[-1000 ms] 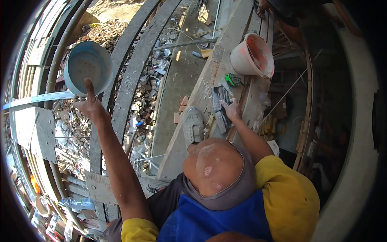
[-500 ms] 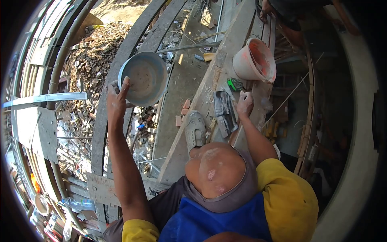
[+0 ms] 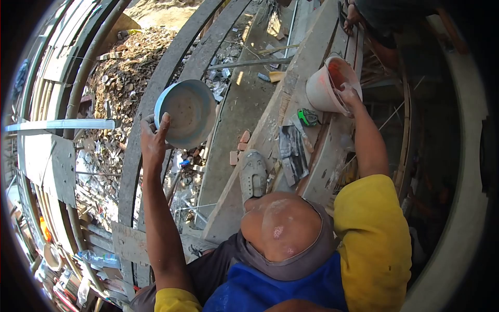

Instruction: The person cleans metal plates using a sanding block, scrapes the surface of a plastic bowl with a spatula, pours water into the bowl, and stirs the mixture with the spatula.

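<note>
In my left hand [image 3: 154, 136] is a round blue bowl [image 3: 187, 114], its inside coated with grey-brown residue. The thumb lies over the rim, with the fingers behind it. My right hand [image 3: 350, 98] is closed on the near rim of a whitish bucket [image 3: 319, 92], which has reddish stains inside and leans on the planks. Some of the right fingers are hidden by the rim. Near the bucket lie a green and black tape measure [image 3: 307, 117], a flat trowel-like tool [image 3: 302, 133] smeared grey, and a dark grey, mortar-smeared piece [image 3: 292, 154].
I sit on a wooden plank scaffold [image 3: 270, 122], one shoe [image 3: 253, 174] resting on it. Broken bricks [image 3: 242, 147] lie on the concrete ledge. Rubble [image 3: 132, 70] fills the ground at left. Another person's hand [image 3: 351, 18] is at the top right.
My right hand has moved from beside the tape measure up and right to the bucket's rim. The bowl stays in my left hand. The view has shifted slightly.
</note>
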A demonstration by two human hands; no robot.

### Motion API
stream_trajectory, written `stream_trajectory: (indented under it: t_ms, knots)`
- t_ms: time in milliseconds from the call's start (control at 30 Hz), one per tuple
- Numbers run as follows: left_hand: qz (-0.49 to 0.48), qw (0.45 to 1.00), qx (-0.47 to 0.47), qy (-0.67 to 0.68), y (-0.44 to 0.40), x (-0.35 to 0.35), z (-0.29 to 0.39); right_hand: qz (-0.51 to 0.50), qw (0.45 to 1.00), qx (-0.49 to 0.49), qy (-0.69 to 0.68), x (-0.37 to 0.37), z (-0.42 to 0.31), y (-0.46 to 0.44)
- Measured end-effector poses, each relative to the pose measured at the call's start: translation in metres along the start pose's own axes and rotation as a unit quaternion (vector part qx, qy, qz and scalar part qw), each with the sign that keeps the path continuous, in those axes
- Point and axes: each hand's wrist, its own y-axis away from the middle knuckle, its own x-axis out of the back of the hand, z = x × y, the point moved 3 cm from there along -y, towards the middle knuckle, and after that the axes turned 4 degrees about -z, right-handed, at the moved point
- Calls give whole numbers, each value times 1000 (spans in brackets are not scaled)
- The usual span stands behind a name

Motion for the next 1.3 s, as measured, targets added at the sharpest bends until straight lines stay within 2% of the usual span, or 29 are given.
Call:
stream_trajectory:
  t_ms: [33,200,267,367,433,567,800,867,900,967,1000,1067,1100,1167,1300]
  knots:
    - [2,1000,2,1,-2,0,-4,-29,999,17,37,-9,0,-11]
    - [0,999,28,44,3,-8,2,-77,994,78,13,-14,-26,-16]
    - [2,999,27,40,3,-10,3,-44,996,-45,59,-4,-38,-7]
    - [4,999,22,34,1,-14,1,0,1000,-30,2,-5,-40,-3]
    - [0,1000,-14,5,-3,-15,-6,-15,999,-43,7,-9,-36,-12]
    - [-2,1000,-10,3,3,-22,1,-41,994,-98,19,-6,-39,-23]
    - [-7,1000,-21,5,7,-21,-3,-5,993,-121,0,-15,-29,-32]
    - [-10,1000,-13,22,6,-21,-3,-16,995,-64,71,-13,-31,-33]
    - [-8,1000,-17,6,3,-19,-6,-15,995,-65,71,-9,-30,-30]
    - [-8,1000,-21,-8,2,-20,-6,-30,999,25,31,1,-30,-22]
    - [-4,1000,-14,7,4,-21,-3,-29,999,23,31,6,-27,-17]
    - [-4,1000,-8,24,7,-25,1,81,990,111,10,23,-28,-4]
    - [-8,999,-3,47,7,-27,2,84,990,109,12,30,-27,1]
    - [-13,997,1,72,7,-30,6,158,975,156,6,52,-32,15]
    - [-15,997,23,72,9,-39,9,198,967,161,-13,94,-50,38]
